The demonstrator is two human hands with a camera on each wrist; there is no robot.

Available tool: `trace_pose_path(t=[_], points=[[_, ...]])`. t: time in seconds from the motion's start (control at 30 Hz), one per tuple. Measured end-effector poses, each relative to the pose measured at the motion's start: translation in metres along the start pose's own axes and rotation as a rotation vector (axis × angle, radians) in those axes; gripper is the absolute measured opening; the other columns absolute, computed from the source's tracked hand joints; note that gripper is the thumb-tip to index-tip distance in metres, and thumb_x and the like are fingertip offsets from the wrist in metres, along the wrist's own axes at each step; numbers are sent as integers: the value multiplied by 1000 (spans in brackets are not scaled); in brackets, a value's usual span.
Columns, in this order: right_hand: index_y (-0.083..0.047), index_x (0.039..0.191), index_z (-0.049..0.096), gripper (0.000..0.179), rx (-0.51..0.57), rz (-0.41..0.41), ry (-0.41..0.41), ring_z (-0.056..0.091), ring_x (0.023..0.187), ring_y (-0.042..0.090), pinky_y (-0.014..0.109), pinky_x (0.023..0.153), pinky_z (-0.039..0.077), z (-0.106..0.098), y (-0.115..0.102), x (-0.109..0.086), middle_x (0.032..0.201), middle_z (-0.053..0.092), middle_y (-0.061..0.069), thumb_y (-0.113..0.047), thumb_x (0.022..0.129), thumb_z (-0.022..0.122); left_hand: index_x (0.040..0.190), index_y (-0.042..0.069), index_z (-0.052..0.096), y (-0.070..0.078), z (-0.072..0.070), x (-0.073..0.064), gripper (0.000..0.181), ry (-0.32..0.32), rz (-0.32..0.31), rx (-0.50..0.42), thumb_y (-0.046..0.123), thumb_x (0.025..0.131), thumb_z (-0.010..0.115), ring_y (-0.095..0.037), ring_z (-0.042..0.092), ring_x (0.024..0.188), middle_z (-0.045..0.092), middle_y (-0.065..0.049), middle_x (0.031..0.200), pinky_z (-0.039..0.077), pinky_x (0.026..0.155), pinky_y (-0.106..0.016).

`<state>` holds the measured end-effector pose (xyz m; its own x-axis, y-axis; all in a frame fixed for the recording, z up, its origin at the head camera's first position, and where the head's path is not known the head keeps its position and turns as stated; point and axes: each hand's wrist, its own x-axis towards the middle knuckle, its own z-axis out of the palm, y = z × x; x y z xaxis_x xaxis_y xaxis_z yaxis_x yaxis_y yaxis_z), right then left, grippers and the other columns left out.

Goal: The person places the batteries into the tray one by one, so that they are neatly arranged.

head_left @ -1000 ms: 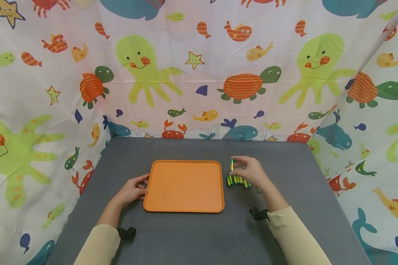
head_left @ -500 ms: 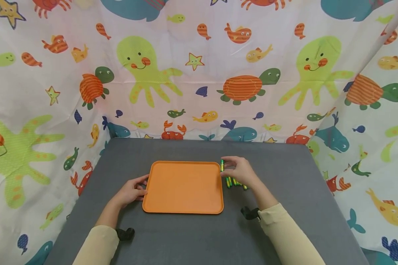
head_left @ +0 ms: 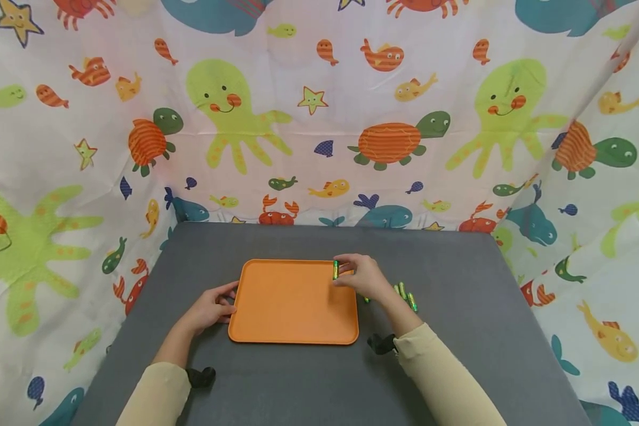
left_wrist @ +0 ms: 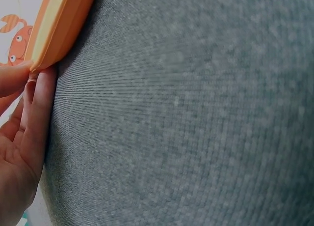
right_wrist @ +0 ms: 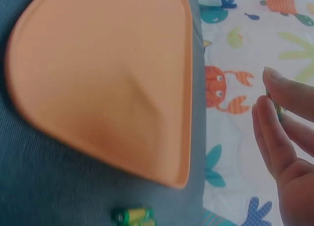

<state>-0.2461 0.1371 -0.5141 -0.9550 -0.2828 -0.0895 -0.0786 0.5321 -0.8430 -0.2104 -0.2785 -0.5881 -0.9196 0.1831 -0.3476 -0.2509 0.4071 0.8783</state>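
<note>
An orange rectangular tray (head_left: pixel 290 305) lies on the grey table. My left hand (head_left: pixel 210 307) pinches its left rim; in the left wrist view the thumb is on the tray's edge (left_wrist: pixel 68 29) and a finger lies beneath it. Over the tray's upper right part, my right hand (head_left: pixel 363 277) holds a small green-and-yellow battery (head_left: pixel 335 270) upright between thumb and fingers. In the right wrist view the fingers hide most of that battery (right_wrist: pixel 279 111).
Several more green batteries (head_left: pixel 412 302) lie on the table right of the tray, partly hidden by my right forearm. A curtain (head_left: pixel 309 142) printed with sea animals hangs behind and beside the table (head_left: pixel 287 384).
My right hand has carried the battery leftward from above the loose batteries to over the tray. My left hand has stayed at the tray's left rim.
</note>
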Motion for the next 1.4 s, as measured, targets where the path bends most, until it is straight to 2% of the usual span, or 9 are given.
trace_pose_path(t=[0.27, 0.57, 0.73, 0.9, 1.17, 1.4], points=[[-13, 136, 65, 59, 38, -12, -24, 67, 107, 27, 37, 78, 56, 18, -8, 8, 112, 73, 7, -19, 81, 86, 156, 12, 38, 0, 0, 0, 69, -18, 18, -6, 1, 94, 66, -26, 58, 85, 50, -17, 123, 61, 71, -39], [-16, 135, 66, 57, 46, -40, -32, 67, 110, 26, 38, 82, 58, 37, -22, 18, 121, 67, 7, -18, 81, 85, 156, 15, 40, -1, -1, 0, 70, -7, 8, -10, 0, 93, 66, -27, 58, 85, 51, -15, 122, 61, 70, -38], [-16, 135, 66, 57, 75, -35, -62, 66, 109, 27, 38, 81, 57, 48, -27, 23, 119, 68, 8, -16, 81, 85, 156, 15, 40, -3, -1, 2, 69, -6, 3, -4, 1, 93, 66, -27, 58, 84, 51, -14, 121, 60, 70, -38], [-16, 134, 67, 57, 89, -20, -85, 66, 107, 24, 35, 79, 57, 64, -29, 28, 120, 65, 8, -15, 81, 86, 156, 15, 41, -3, -2, 2, 69, -2, 3, -5, 1, 93, 66, -26, 58, 84, 52, -14, 121, 60, 70, -38], [-9, 137, 64, 60, 122, -9, -110, 65, 106, 27, 35, 78, 57, 94, -33, 36, 114, 67, 8, -9, 81, 85, 156, 16, 40, -4, -1, 3, 69, -4, 21, -5, 4, 94, 68, -27, 58, 85, 51, -15, 122, 61, 71, -38], [-5, 133, 65, 58, 84, -17, -85, 68, 100, 23, 31, 77, 57, 122, -28, 43, 110, 71, 8, -6, 79, 86, 156, 15, 39, -7, -1, 1, 69, 1, 25, -1, 4, 94, 68, -27, 57, 84, 50, -15, 122, 60, 69, -38]])
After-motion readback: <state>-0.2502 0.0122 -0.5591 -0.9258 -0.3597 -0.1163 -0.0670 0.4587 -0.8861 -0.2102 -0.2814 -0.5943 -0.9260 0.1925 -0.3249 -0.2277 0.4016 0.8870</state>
